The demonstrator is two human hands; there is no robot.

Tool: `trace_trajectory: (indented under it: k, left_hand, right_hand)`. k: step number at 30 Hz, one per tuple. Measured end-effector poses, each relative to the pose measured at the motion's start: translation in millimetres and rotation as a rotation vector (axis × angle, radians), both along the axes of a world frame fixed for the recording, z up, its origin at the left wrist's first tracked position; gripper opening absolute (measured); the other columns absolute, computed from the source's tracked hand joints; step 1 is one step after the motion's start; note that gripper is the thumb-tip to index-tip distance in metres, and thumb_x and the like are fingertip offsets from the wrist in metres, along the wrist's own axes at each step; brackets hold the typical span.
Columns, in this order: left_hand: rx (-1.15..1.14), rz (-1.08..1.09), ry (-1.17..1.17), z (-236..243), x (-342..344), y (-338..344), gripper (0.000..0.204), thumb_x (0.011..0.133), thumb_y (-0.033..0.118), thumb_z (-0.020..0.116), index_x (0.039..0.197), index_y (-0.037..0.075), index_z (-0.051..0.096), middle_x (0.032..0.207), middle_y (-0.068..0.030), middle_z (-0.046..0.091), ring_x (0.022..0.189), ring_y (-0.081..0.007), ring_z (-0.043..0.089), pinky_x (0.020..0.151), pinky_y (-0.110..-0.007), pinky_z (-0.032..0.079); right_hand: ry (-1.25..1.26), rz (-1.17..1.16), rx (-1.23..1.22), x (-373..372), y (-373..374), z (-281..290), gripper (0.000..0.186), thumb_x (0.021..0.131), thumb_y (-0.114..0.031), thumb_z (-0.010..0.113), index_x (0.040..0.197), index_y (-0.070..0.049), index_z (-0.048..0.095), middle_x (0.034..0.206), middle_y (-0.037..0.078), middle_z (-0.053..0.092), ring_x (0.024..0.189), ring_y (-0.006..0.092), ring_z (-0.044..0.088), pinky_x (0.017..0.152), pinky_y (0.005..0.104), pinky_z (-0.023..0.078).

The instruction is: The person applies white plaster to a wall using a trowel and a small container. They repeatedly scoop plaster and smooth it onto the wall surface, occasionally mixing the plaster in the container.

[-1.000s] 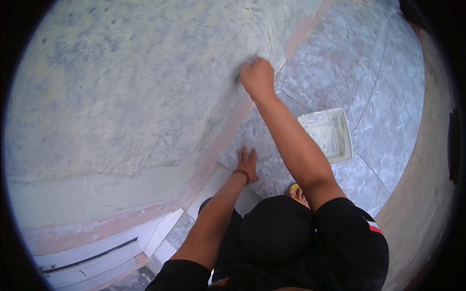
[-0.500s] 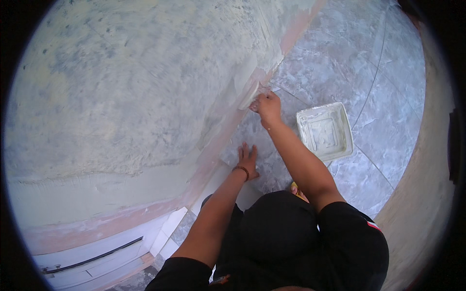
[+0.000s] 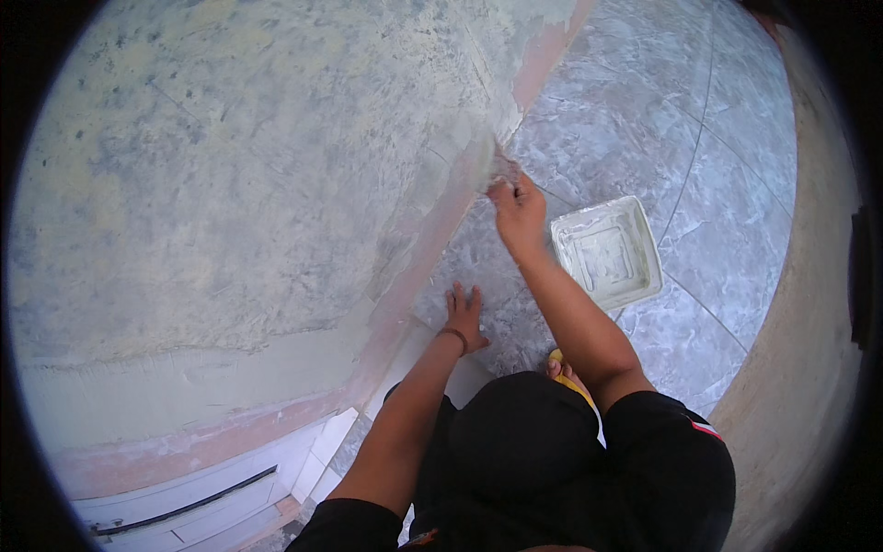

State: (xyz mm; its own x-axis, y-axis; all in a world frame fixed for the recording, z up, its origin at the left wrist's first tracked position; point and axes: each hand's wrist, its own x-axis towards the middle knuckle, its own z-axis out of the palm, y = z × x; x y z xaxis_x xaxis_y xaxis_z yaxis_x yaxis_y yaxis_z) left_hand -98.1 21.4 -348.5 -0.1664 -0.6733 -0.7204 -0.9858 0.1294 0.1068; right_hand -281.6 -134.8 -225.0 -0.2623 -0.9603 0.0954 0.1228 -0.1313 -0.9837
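Note:
My right hand (image 3: pixel 521 216) is closed round a putty knife (image 3: pixel 498 167), whose pale blade lies against the foot of the wall (image 3: pixel 230 184) where it meets the floor. Motion blurs the blade and the fingertips. My left hand (image 3: pixel 466 319) rests on the grey marbled floor (image 3: pixel 501 290) near the wall's base, fingers spread and holding nothing. To the right of my right forearm stands a squarish off-white tub (image 3: pixel 652 248), its inside smeared with pale filler. Skim-coated in patchy grey and cream, the wall has a bare pinkish strip (image 3: pixel 405 294) along its lower edge.
A yellow sandal (image 3: pixel 578 388) with my foot in it is by my right knee. A curved beige wall (image 3: pixel 791 331) bounds the floor on the right. White panelling with a dark slot (image 3: pixel 198 499) is at the lower left.
My right hand has shifted slightly right and nearer to me, and the putty knife's blade has turned along the wall. My left hand stays on the floor. The view has shifted a little.

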Motion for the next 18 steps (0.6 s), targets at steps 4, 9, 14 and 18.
trace_trajectory:
  k: [4, 9, 14, 18]
  left_hand:
    - [0.071, 0.068, -0.02, 28, -13, -3, 0.131, 0.074, 0.037, 0.087, 0.163, 0.007, -0.003, 0.163, -0.0339, -0.016, 0.151, -0.0553, -0.007, 0.125, -0.054, 0.014]
    - [0.066, 0.097, -0.019, 42, -19, -6, 0.131, 0.074, 0.036, 0.087, 0.162, 0.007, -0.005, 0.162, -0.0345, -0.019, 0.151, -0.056, -0.008, 0.125, -0.054, 0.014]
    - [0.071, 0.056, -0.028, 24, -13, -3, 0.133, 0.073, 0.04, 0.088, 0.162, 0.006, -0.005, 0.161, -0.0373, -0.018, 0.149, -0.0583, -0.009, 0.125, -0.057, 0.012]
    - [0.043, -0.053, -0.021, 4, -6, -2, 0.132, 0.073, 0.042, 0.087, 0.162, 0.005, -0.004, 0.16, -0.0385, -0.018, 0.149, -0.0594, -0.011, 0.125, -0.058, 0.011]
  right_hand:
    - [0.046, -0.067, 0.029, 1, -22, -57, 0.038, 0.093, -0.011, 0.058, 0.129, -0.001, 0.065, 0.102, 0.026, 0.071, 0.093, 0.0371, 0.071, 0.082, 0.0414, 0.053]
    - [0.27, -0.217, 0.088, 27, -54, -49, 0.026, 0.091, -0.012, 0.058, 0.11, 0.004, 0.067, 0.082, 0.019, 0.069, 0.077, 0.026, 0.067, 0.072, 0.0371, 0.052]
    - [0.116, -0.019, 0.107, 29, -58, 30, 0.028, 0.091, -0.013, 0.058, 0.111, 0.004, 0.066, 0.08, 0.021, 0.068, 0.077, 0.0295, 0.068, 0.071, 0.0407, 0.052]
    - [0.068, 0.138, -0.057, 28, -3, 106, 0.03, 0.092, -0.014, 0.06, 0.116, 0.004, 0.065, 0.083, 0.024, 0.067, 0.076, 0.0342, 0.068, 0.072, 0.042, 0.052]
